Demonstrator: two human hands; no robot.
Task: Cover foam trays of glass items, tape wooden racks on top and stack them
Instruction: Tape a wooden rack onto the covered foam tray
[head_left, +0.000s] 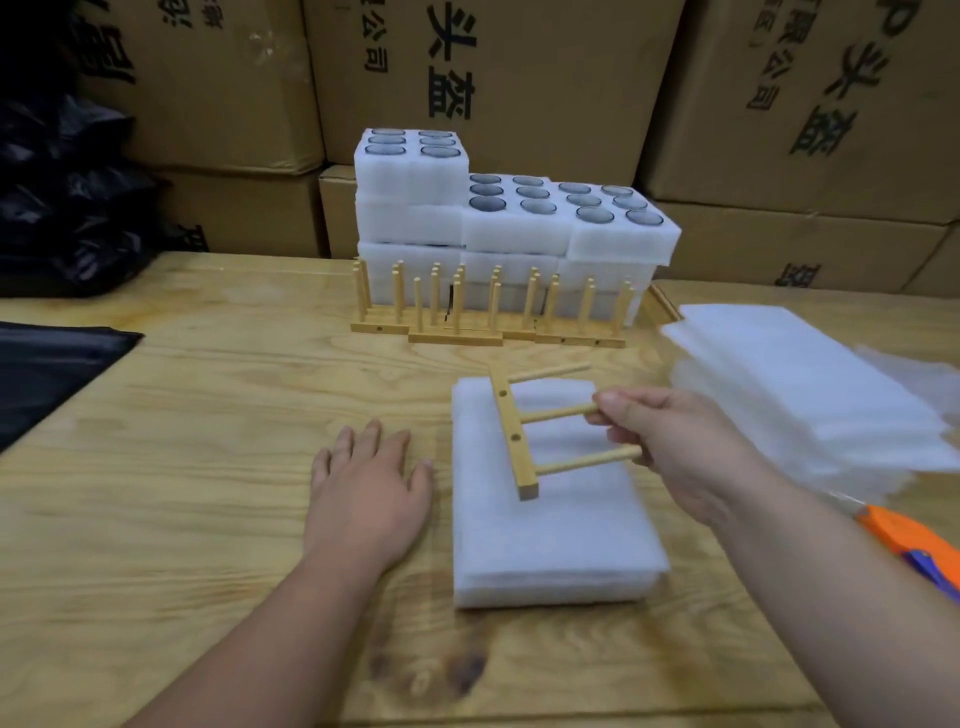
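Head view: right hand curled round the dowel ends of a wooden rack, gripping it above the covered foam tray; rack tilted on its side, base bar to the left, three dowels pointing right toward the palm; contact between the bar's lower end and the cover sheet not determinable. Left hand flat on the wooden table, fingers straight and slightly spread, holding nothing, just beside the tray's left edge. Covered tray lying near table centre, white sheet across its top, contents hidden. Behind it, a row of upright wooden racks standing on the table, dowels pointing up, directly in front of stacked foam trays. Round glass items visible in the open sockets of the uppermost trays; stack highest at the left. Pile of white foam sheets on the table to the right, blurred. Orange-and-blue tool at the right edge, partly hidden by the right forearm, type not identifiable. Black plastic sheet at the left edge. Printed cardboard cartons stacked along the back.
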